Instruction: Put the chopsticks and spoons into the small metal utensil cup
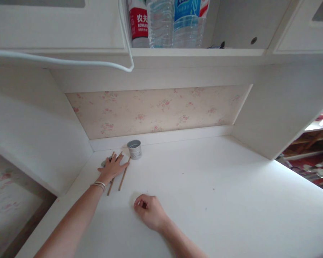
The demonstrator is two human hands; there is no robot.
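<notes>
My left hand [112,167] lies palm down with its fingers spread over thin wooden sticks that look like chopsticks. One stick [123,175] lies at the tip of its thumb, and another stick [111,186] comes out from beneath the palm. A grey object [103,163] is mostly covered by the fingers, so its kind is hidden. Just right of that hand, a small grey cup with holes [135,150] stands upright near the back edge. My right hand [150,211] rests on the white tabletop [204,172], its fingers curled in with nothing visible in them.
Side panels [274,118] close in the tabletop left and right. Overhead, a cabinet shelf [199,52] holds several plastic bottles [161,25]. A white cable [91,63] hangs from it at the left. Small specks [213,189] dot the tabletop.
</notes>
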